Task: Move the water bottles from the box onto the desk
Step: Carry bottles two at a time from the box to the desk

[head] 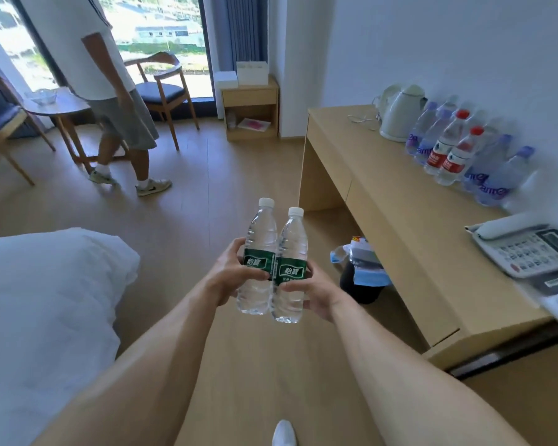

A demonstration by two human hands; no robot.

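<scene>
Hands meet at the middle of two clear bottles, one to each: the left hand curls its fingers round the green label of the left bottle, and the right hand wraps the lower body of the right bottle, thumb across the front. The bottles stand upright with white caps up and touch along their sides, probably pressed together so the pair travels as one steady load. Both are held out at arm's length over the wooden floor, well apart from any surface and left of the desk; the box they are meant to come from is not in view

The desk runs along the right wall. At its back edge a row of bottles already stands against the wall, some with red caps and some with purple, beside a white kettle toward the far corner. A phone lies at the near end with papers under it. Bare desk along the front edge, and between the row and the phone, looks the likely spot for this pair, so a turn to the right appears to come next. Placing them close to the row risks knocking a neighbour over

A dark bin sits on the floor under the desk. A white bed fills the lower left, and a second person walks near the window
</scene>
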